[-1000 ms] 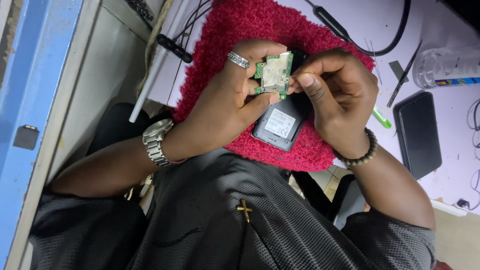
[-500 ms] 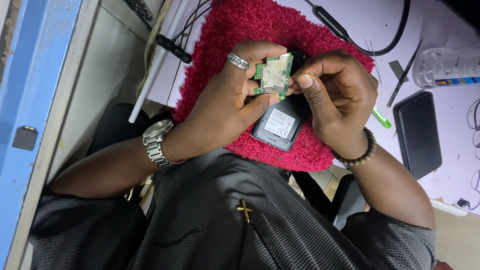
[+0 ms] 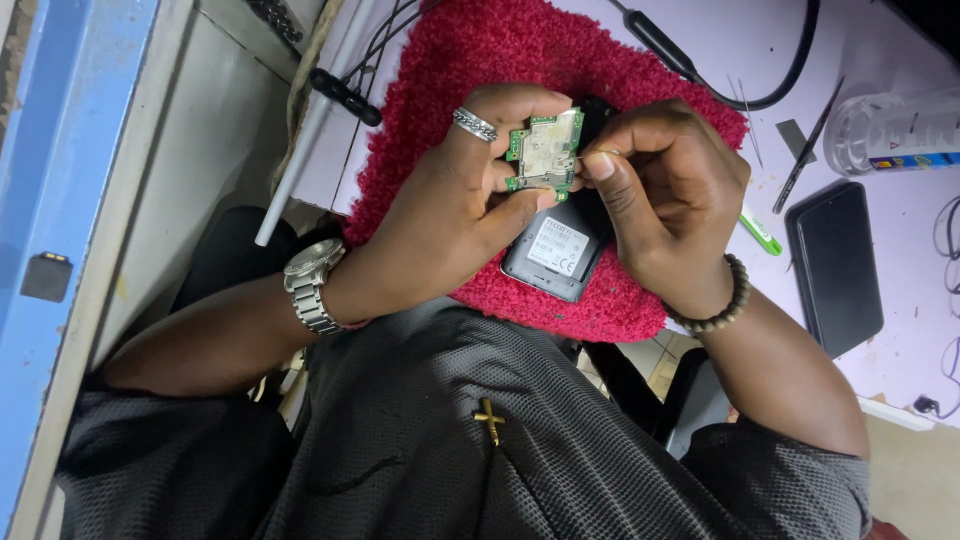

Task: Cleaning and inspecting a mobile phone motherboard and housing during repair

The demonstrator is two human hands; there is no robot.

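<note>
Small green circuit board (image 3: 545,152) pinched in left hand (image 3: 455,215) above open dark phone body (image 3: 555,245) on fuzzy red mat (image 3: 480,60). Right hand (image 3: 665,195) fingertips closed on thin metal tool at board's edge. Pale lilac worktop (image 3: 900,240) beneath.
</note>
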